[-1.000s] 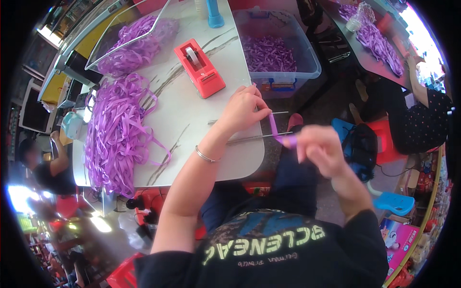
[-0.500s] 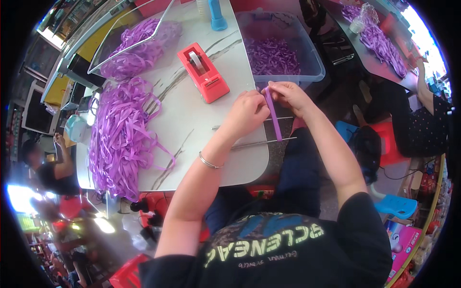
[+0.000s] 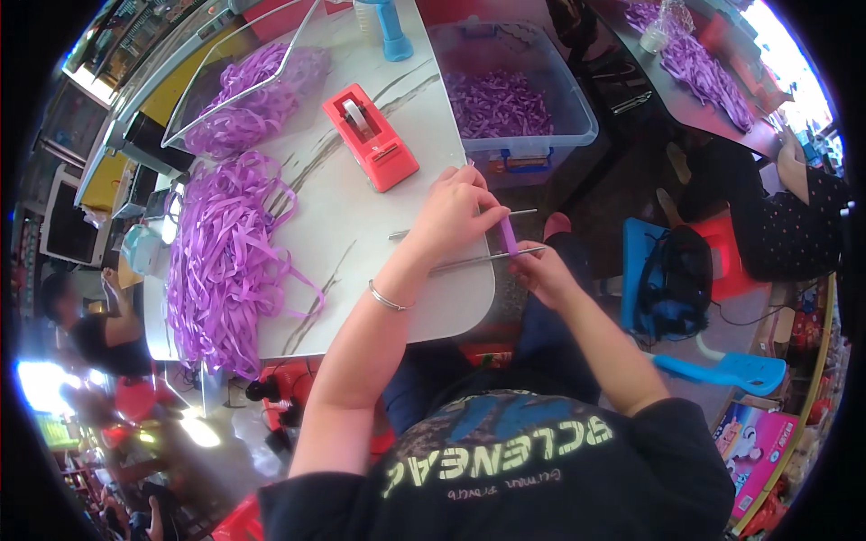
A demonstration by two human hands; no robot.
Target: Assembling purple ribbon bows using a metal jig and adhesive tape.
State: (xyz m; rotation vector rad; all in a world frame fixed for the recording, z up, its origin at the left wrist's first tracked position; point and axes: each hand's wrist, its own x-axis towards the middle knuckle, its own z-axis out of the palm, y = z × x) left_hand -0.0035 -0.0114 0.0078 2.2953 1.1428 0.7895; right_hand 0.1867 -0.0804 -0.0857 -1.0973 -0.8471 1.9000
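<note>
A purple ribbon (image 3: 508,236) runs between my hands beside the table's right edge. My left hand (image 3: 458,209) is closed, thumb and fingers pinching around the ribbon's upper end. My right hand (image 3: 544,274) grips its lower part at the nearer metal rod (image 3: 473,262); the fingers partly hide how it passes the rod. A second metal rod (image 3: 523,213) also sticks out past the table edge, partly behind my left hand. Just beyond that hand stands a red tape dispenser (image 3: 388,160) with a roll of clear tape (image 3: 357,117). A small pale bit shows at my left fingertips.
A heap of purple ribbon (image 3: 225,261) covers the table's left side, with a clear box (image 3: 311,32) of more behind. A clear plastic bin (image 3: 577,126) of short purple pieces stands beyond the right edge. A co-worker (image 3: 794,225) sits at right, near a blue stool (image 3: 638,270).
My right hand has come down toward me to the nearer rod, drawing the ribbon along. Before, both hands pinched it higher up and its end hung down across the rods.
</note>
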